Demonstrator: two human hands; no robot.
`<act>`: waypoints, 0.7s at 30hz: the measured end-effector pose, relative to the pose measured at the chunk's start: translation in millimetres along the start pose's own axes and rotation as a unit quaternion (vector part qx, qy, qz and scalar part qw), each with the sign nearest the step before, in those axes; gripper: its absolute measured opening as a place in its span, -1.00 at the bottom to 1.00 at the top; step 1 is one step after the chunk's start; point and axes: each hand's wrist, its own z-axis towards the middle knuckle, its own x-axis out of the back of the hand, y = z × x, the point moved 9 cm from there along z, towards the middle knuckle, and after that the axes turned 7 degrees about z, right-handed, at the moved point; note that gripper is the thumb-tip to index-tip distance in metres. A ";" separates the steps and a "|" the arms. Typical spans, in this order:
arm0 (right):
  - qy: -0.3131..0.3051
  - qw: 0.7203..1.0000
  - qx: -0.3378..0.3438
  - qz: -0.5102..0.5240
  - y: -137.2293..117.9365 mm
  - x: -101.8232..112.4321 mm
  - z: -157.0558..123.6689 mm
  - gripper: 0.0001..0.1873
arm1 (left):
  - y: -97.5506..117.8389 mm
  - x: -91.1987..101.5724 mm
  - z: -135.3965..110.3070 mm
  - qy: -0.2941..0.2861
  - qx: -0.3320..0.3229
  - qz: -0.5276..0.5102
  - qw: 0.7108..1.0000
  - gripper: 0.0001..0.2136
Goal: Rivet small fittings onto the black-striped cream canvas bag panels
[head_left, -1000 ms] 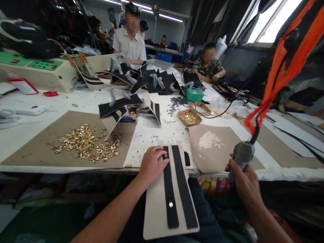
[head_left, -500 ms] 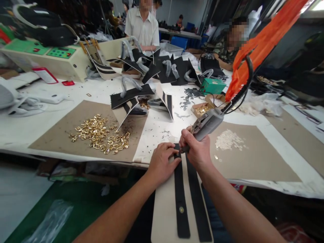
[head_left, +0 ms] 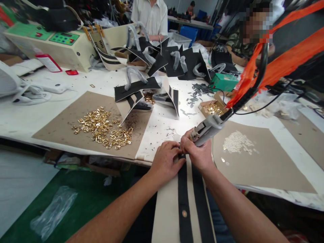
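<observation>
My right hand [head_left: 201,155] is wrapped round a grey electric screwdriver [head_left: 209,129], which tilts down to the left. Its tip is hidden behind my fingers, near the far end of a long beige panel [head_left: 165,216]. Two black strips [head_left: 184,189] run along this panel, and the left one bears a small round metal fastener [head_left: 184,213]. At the panel's far end my left hand [head_left: 164,163] grips it, thumb and fingers closed about the end of the left strip. The fingertips of both hands nearly meet there.
Gold buckles [head_left: 101,126] lie heaped on brown board at left, pale washers [head_left: 238,142] on board at right. Folded bag panels [head_left: 136,89] stand ahead. An orange-wrapped cord [head_left: 243,91] rises from the tool. A person in a white shirt [head_left: 149,17] is across the table.
The camera view has shifted, with the table appearing slightly higher. The screwdriver still sits at the panel's far end, and both hands keep their holds.
</observation>
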 end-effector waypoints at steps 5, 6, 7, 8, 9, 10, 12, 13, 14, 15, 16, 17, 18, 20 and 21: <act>-0.014 1.000 0.008 -0.006 5.4 1.0 -1.0 -0.76 | -1.1 0.3 0.5 0.009 -0.003 -0.008 1.000 -0.78; -0.019 1.000 0.007 -0.007 7.6 0.5 -0.9 -0.77 | -1.3 0.3 0.5 0.010 -0.002 -0.007 1.000 -0.77; -0.025 1.000 0.004 -0.008 9.7 -0.6 -0.9 -0.77 | -1.5 0.4 0.5 0.010 0.000 -0.007 1.000 -0.77; -0.033 0.999 0.001 -0.009 11.3 -2.1 -0.9 -0.78 | -1.4 0.3 0.5 0.008 0.000 -0.006 1.000 -0.77; -0.040 0.999 -0.002 -0.009 12.2 -3.8 -1.0 -0.78 | -1.2 0.3 0.6 0.007 0.000 -0.005 1.000 -0.77; -0.046 0.999 -0.004 -0.011 12.2 -5.3 -1.0 -0.79 | -1.1 0.4 0.7 0.007 0.000 -0.005 1.000 -0.78; -0.052 0.998 -0.004 -0.016 10.1 -7.8 -1.2 -0.79 | -1.5 0.7 1.2 0.008 0.002 -0.005 1.000 -0.78; -0.053 0.998 -0.001 -0.018 8.0 -8.5 -1.3 -0.80 | -1.9 0.5 1.6 0.007 0.005 -0.004 1.000 -0.78; -0.054 0.998 0.003 -0.020 5.5 -9.1 -1.5 -0.81 | -2.4 0.2 2.1 0.006 0.008 -0.002 1.000 -0.78; -0.055 0.998 0.006 -0.022 3.4 -9.6 -1.9 -0.81 | -2.7 0.0 2.5 0.005 0.010 0.002 1.000 -0.79; -0.055 0.998 0.006 -0.027 2.0 -10.1 -2.3 -0.81 | -2.7 -0.3 2.8 0.004 0.011 0.006 1.000 -0.80; -0.052 0.998 0.003 -0.035 1.4 -10.1 -2.8 -0.81 | -2.3 -0.5 3.0 0.005 0.010 0.010 1.000 -0.80; -0.045 0.998 -0.004 -0.044 1.4 -9.7 -3.3 -0.79 | -1.4 -0.4 3.1 0.007 0.007 0.012 1.000 -0.78; -0.028 0.997 -0.024 -0.065 1.6 -9.4 -3.8 -0.73 | 1.1 -0.1 2.7 0.015 -0.004 0.014 1.000 -0.69; -0.022 0.997 -0.030 -0.068 -0.1 -10.2 -3.5 -0.70 | 2.2 0.1 2.3 0.019 -0.009 0.014 1.000 -0.64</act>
